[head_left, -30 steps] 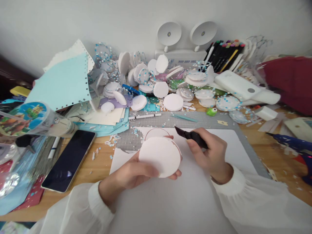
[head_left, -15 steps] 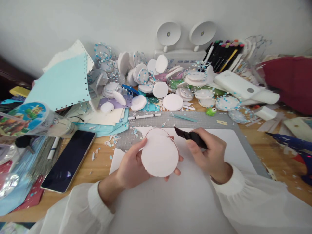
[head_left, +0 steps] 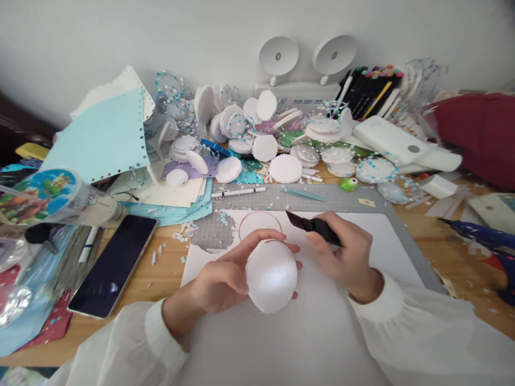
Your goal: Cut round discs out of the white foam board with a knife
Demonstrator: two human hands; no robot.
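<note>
A round white foam disc (head_left: 271,276) with a slightly ragged rim rests in my left hand (head_left: 225,276), thumb at its left edge and fingertips showing past its right side. My right hand (head_left: 346,252) grips a black utility knife (head_left: 322,229), its dark blade pointing up and left, apart from the disc. Beneath both hands lies a large white foam sheet (head_left: 317,332). Just beyond the disc, a circle outline (head_left: 260,225) is drawn in reddish brown on the sheet, beside a curved cut-out in its upper left corner.
A grey cutting mat (head_left: 354,198) lies under the sheet. Behind it are many white discs (head_left: 285,168), a green punch (head_left: 348,184) and a twin-head lamp (head_left: 278,56). A phone (head_left: 113,265) lies left; a blue glue gun (head_left: 478,236) lies right.
My left hand has turned the disc and brought it slightly lower and to the right, uncovering more of the drawn circle. The disc's face now looks shinier. My right hand has barely moved.
</note>
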